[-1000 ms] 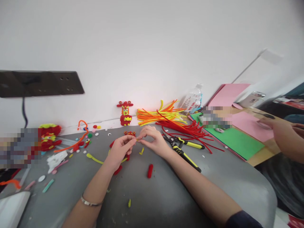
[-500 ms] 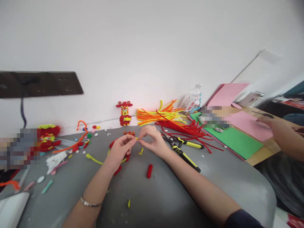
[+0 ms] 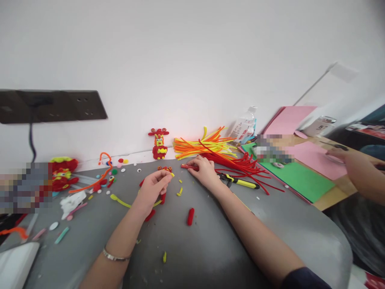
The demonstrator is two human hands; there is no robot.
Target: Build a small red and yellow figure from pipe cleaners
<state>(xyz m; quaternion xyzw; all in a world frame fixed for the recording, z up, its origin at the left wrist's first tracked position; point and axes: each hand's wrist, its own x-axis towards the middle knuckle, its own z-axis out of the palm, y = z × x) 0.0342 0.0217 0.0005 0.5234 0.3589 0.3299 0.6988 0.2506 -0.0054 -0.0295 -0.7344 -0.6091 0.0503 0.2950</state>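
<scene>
Small bit (image 3: 172, 175) in the left hand (image 3: 156, 186): yellow was shown.
Stick (image 3: 187, 166) in the right hand (image 3: 204, 172): red was shown.
Figurine (image 3: 159, 151), just left of 12 o'clock from the camera: red was mixed with yellow.
Cutters' handle (image 3: 245, 183), 1 o'clock: black was striped with yellow.
Tabletop (image 3: 270, 237): grey was shown.

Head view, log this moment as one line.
Left hand: pinching small yellow piece | Right hand: touching slim red stick | Yellow-black pliers: partly hidden by right forearm | Red-yellow figure: upright near wall
</scene>
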